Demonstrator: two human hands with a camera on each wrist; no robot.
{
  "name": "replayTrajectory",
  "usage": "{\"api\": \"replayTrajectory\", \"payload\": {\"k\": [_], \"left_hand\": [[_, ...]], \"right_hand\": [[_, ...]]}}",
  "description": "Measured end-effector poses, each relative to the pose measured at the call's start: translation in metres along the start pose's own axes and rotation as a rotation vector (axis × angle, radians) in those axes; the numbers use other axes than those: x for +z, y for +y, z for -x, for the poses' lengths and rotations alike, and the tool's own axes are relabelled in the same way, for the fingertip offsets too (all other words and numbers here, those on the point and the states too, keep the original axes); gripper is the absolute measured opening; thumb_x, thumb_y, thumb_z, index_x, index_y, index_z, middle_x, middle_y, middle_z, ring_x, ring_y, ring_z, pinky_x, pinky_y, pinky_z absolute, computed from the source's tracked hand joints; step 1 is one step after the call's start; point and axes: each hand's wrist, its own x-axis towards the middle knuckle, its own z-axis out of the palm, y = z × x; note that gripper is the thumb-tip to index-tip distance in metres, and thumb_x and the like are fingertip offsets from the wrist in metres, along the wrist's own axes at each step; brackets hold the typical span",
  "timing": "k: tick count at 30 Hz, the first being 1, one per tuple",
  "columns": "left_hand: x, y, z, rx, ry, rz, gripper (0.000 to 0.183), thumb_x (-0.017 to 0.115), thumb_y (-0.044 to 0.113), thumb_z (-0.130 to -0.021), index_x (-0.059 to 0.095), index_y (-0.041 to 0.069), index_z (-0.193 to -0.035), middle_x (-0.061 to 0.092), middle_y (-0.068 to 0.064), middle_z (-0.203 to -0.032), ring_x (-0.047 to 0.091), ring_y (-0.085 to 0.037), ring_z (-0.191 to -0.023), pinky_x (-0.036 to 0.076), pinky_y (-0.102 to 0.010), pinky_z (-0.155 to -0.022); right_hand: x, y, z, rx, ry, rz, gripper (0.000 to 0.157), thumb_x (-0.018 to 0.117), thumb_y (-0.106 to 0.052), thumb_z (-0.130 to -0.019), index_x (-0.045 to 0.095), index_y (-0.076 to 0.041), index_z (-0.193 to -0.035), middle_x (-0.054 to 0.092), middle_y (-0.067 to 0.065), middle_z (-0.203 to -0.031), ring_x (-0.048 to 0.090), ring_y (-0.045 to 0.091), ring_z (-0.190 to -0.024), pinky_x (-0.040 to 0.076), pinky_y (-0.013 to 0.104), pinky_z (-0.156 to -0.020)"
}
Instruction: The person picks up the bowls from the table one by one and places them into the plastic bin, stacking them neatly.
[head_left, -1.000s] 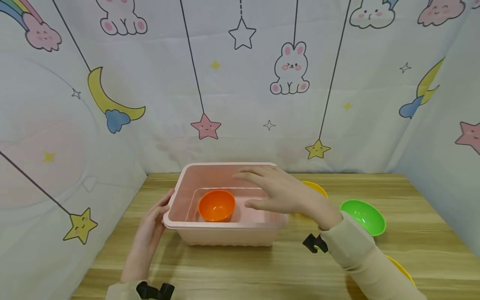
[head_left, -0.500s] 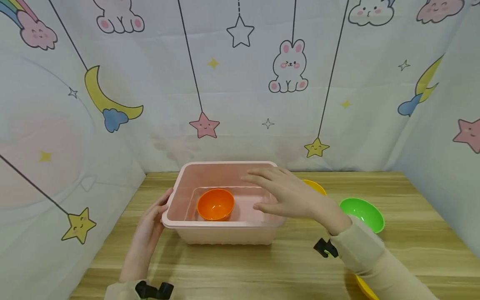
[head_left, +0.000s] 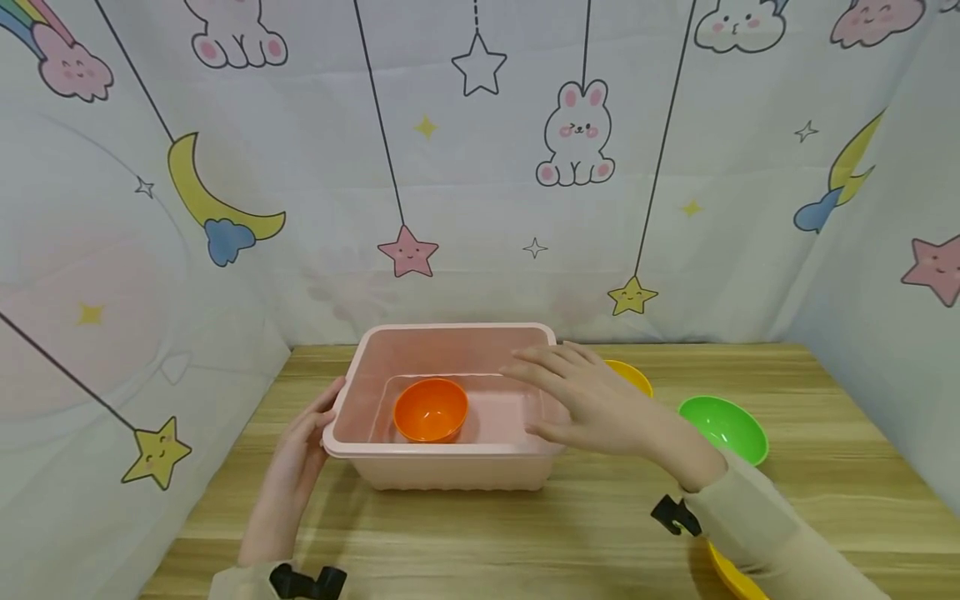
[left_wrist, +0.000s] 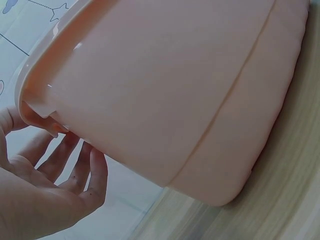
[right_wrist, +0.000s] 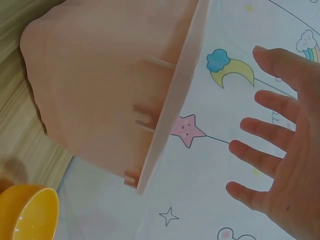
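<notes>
A pale pink plastic basin (head_left: 459, 473) stands upright on the table, with an orange bowl (head_left: 431, 410) inside toward its left. My left hand (head_left: 298, 454) holds the basin at its left side; in the left wrist view, curled fingers (left_wrist: 97, 172) meet the wall beneath the rim. Over the basin's right end, my right hand (head_left: 592, 400) is spread with nothing in it. The right wrist view shows its fingers (right_wrist: 262, 160) apart from the rim.
Right of the basin, a yellow bowl (head_left: 632, 375) is partly hidden behind my right hand. A green bowl (head_left: 720, 421) stands farther right. Another yellow item (head_left: 729, 573) shows under my right sleeve. A patterned white cloth (head_left: 480, 183) rises behind the wooden table (head_left: 450, 542).
My right hand has drawn back to the right, away from the orange bowl. My left hand stays at the basin's side, and the bowl and basin stay put.
</notes>
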Motion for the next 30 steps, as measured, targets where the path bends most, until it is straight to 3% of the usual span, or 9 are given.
{"api": "replayTrajectory", "payload": {"k": [11, 17, 23, 30], "left_hand": [[0.000, -0.001, 0.000, 0.010, 0.007, 0.020, 0.054, 0.040, 0.017, -0.101, 0.024, 0.009, -0.152, 0.036, 0.019, -0.152, 0.045, 0.015, -0.119, 0.037, -0.017, -0.097], [0.000, 0.000, 0.001, 0.003, 0.004, 0.008, 0.054, 0.040, 0.019, -0.102, 0.025, 0.012, -0.153, 0.029, 0.013, -0.157, 0.043, 0.014, -0.122, 0.035, -0.020, -0.099], [0.000, -0.001, 0.001, 0.014, 0.002, 0.023, 0.054, 0.041, 0.017, -0.101, 0.025, 0.010, -0.152, 0.045, 0.026, -0.143, 0.045, 0.013, -0.121, 0.038, -0.018, -0.097], [0.000, 0.000, 0.001, 0.007, 0.010, 0.027, 0.054, 0.042, 0.017, -0.101, 0.025, 0.009, -0.152, 0.042, 0.023, -0.147, 0.045, 0.013, -0.120, 0.038, -0.018, -0.097]], "right_hand": [[0.003, 0.004, 0.022, -0.013, 0.066, 0.049, 0.065, 0.063, -0.045, -0.088, 0.038, -0.029, -0.147, 0.043, -0.003, -0.148, 0.041, 0.023, -0.134, 0.027, 0.050, -0.112], [0.003, 0.005, 0.034, 0.016, 0.074, 0.054, 0.067, 0.062, -0.046, -0.088, 0.036, -0.032, -0.148, 0.043, -0.006, -0.148, 0.040, 0.020, -0.134, 0.024, 0.051, -0.113], [0.005, 0.004, 0.044, 0.023, 0.098, 0.062, 0.071, 0.065, -0.044, -0.087, 0.033, -0.035, -0.149, 0.044, -0.006, -0.147, 0.042, 0.021, -0.132, 0.025, 0.054, -0.111], [0.007, 0.005, 0.059, 0.055, 0.088, 0.076, 0.067, 0.066, -0.044, -0.085, 0.041, -0.031, -0.145, 0.046, -0.001, -0.146, 0.040, 0.022, -0.133, 0.025, 0.056, -0.110]]}}
